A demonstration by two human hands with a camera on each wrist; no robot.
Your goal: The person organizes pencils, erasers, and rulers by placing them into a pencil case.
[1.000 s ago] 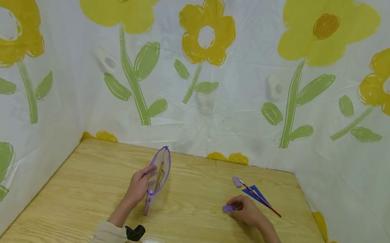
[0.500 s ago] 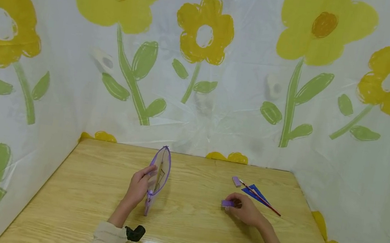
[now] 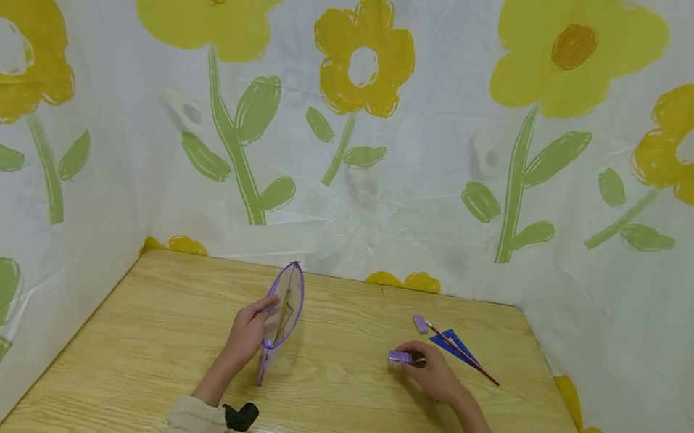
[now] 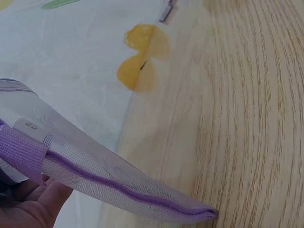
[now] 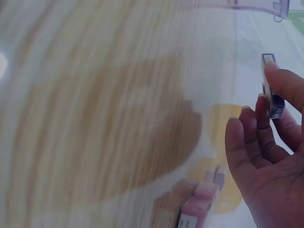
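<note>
On the left, my left hand (image 3: 248, 331) grips a see-through mesh pouch (image 3: 262, 370) with purple trim, held on edge with its mouth spread. A thin yellow stick, like a pencil, shows through it. The left wrist view has the pouch's long purple seam (image 4: 123, 188) across it and part of my fingers (image 4: 54, 197) behind. Between thumb and fingertips, my right hand (image 3: 438, 376) pinches a small flat purple block (image 3: 398, 356) above the table. Seen from the right wrist, this block (image 5: 274, 107) is narrow, with a pale label at one end; its exact kind I cannot tell.
Beyond my right hand lie a lilac eraser (image 3: 421, 323), a red paintbrush (image 3: 484, 371) and a blue set square (image 3: 452, 334), the brush across the set square. Flower-printed white cloth (image 3: 412, 218) walls in the wooden table (image 3: 331, 390) at the back and sides.
My right hand has shifted slightly left and away from me with the purple block, which has turned a little. The left hand and pouch stay where they were.
</note>
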